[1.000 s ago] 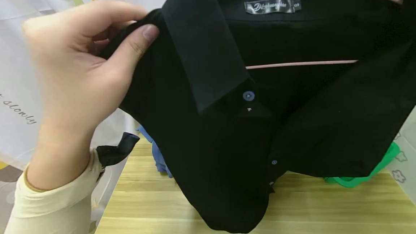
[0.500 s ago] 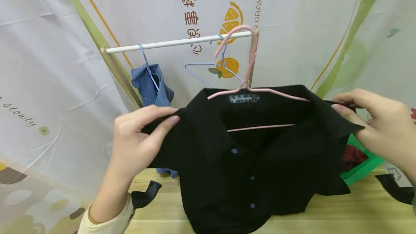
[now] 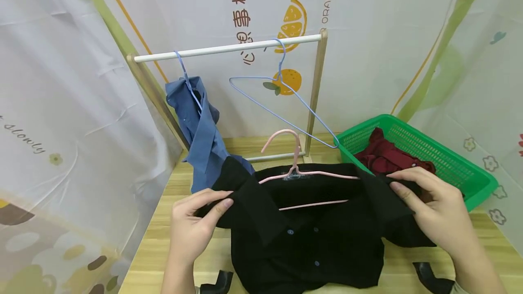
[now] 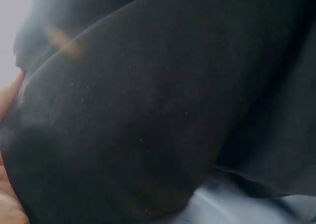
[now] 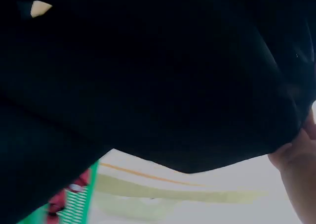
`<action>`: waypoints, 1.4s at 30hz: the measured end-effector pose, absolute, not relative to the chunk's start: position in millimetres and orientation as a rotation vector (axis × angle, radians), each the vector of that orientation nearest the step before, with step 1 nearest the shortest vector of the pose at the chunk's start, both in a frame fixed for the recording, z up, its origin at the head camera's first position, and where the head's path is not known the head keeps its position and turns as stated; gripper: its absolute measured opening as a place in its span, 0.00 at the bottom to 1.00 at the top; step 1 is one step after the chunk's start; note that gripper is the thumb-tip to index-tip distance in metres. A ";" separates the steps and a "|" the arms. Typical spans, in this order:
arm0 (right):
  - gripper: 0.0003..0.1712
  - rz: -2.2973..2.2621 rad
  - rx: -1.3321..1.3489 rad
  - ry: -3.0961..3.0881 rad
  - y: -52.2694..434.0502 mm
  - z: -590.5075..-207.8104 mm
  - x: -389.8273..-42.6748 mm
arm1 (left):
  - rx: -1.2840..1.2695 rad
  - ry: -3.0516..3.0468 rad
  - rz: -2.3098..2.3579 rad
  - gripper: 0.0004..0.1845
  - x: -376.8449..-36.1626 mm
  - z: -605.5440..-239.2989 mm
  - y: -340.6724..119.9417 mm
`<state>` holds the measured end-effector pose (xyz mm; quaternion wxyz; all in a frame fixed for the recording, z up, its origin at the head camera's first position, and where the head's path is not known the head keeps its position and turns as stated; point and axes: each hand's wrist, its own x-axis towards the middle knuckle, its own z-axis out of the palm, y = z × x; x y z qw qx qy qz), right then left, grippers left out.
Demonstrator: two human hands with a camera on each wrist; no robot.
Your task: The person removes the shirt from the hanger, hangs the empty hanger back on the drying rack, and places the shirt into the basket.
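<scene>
A black collared shirt (image 3: 310, 248) hangs on a pink hanger (image 3: 296, 149) in front of me, its hook pointing up and the bar showing through the neck opening. My left hand (image 3: 196, 221) pinches the shirt's left shoulder between thumb and fingers. On the other side my right hand (image 3: 433, 203) pinches the right shoulder beside the collar. Black cloth (image 4: 123, 110) fills most of the left wrist view, with only a little of the hand at the edge. In the right wrist view the dark shirt (image 5: 173, 85) likewise covers most of the picture.
Behind the shirt stands a rack with a white rail (image 3: 229, 49). A blue shirt (image 3: 196, 126) on a hanger and a bare blue hanger (image 3: 261, 105) hang from it. At the right, a green basket (image 3: 457, 167) holds dark red clothing (image 3: 392, 153). All stand on a wooden table (image 3: 163, 235).
The shirt on its pink hanger has gone from close before the camera to lower and farther down, over the table. Both hands moved down with it, still pinching the shoulders. The basket shows more fully.
</scene>
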<state>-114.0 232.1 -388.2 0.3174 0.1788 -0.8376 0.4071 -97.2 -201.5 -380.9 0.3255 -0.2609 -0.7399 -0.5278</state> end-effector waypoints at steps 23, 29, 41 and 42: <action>0.18 1.204 0.200 -2.205 209.3 -421.4 -87.2 | -0.477 -2.007 -1.584 0.09 -93.9 -428.0 -203.2; 0.21 1.149 0.305 -2.114 205.8 -416.0 -88.4 | -0.503 -1.874 -1.654 0.16 -97.6 -430.9 -199.5; 0.23 1.106 0.338 -2.087 200.7 -411.9 -92.1 | -0.456 -1.881 -1.629 0.15 -98.3 -429.4 -196.6; 0.23 1.102 0.339 -2.079 200.0 -412.2 -92.5 | -0.456 -1.878 -1.630 0.15 -98.1 -429.2 -196.4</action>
